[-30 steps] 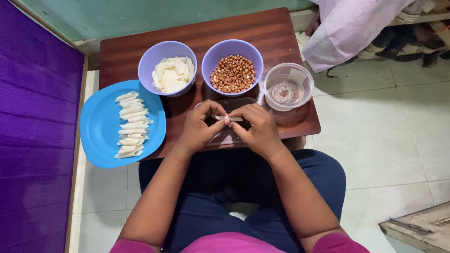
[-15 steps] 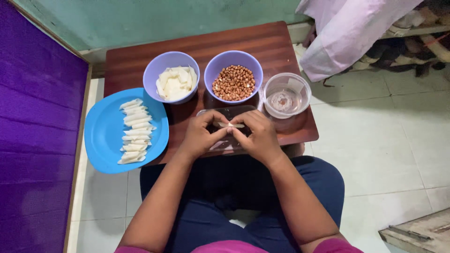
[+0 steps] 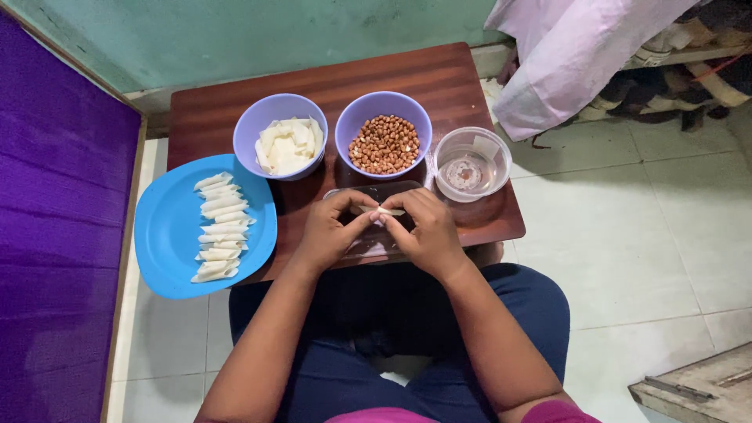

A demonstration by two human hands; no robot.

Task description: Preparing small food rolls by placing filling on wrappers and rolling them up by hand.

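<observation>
Left hand (image 3: 329, 233) and right hand (image 3: 427, 233) meeting at fingertips, both grips pinched on small white wrapper (image 3: 384, 211), held over clear tray (image 3: 368, 192) on wooden surface (image 3: 439, 78), near bowl of peanuts (image 3: 384, 144), blue plate (image 3: 160, 235) of rolled pieces at left edge

- The wrapper (image 3: 381, 211) is mostly hidden between the fingertips of the left hand (image 3: 329, 233) and right hand (image 3: 427, 232); only a small pale tip shows, too small to tell its shape.
- The clear tray (image 3: 368, 244), just under the hands, is largely covered by them; what lies on it cannot be told.
- The table (image 3: 313, 86) has its near edge hidden behind the hands and forearms.
- The cup (image 3: 472, 163), right of the hands, holds something too faint to identify.
- The cloth (image 3: 572, 55), beyond the cup, is cut off by the top edge.
- The board (image 3: 693, 388), far right of the hands, runs off the bottom corner.
</observation>
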